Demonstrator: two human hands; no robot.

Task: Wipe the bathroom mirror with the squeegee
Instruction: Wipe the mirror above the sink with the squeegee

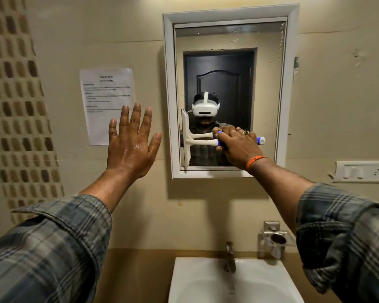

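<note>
A white-framed mirror [269,88] hangs on the beige wall above the sink. My right hand [239,147] is shut on the blue-and-white handle of a white squeegee [187,138]. The squeegee's blade stands upright against the glass at the mirror's lower left edge, with the handle pointing right. My left hand [130,143] is raised flat with fingers spread, in front of the wall to the left of the mirror; it holds nothing and its back looks wet. Whether it touches the wall I cannot tell.
A printed paper notice [101,88] is stuck to the wall behind my left hand. A white sink [184,281] with a metal tap [229,256] sits below. A metal holder [274,239] and a switch plate [362,171] are on the right wall.
</note>
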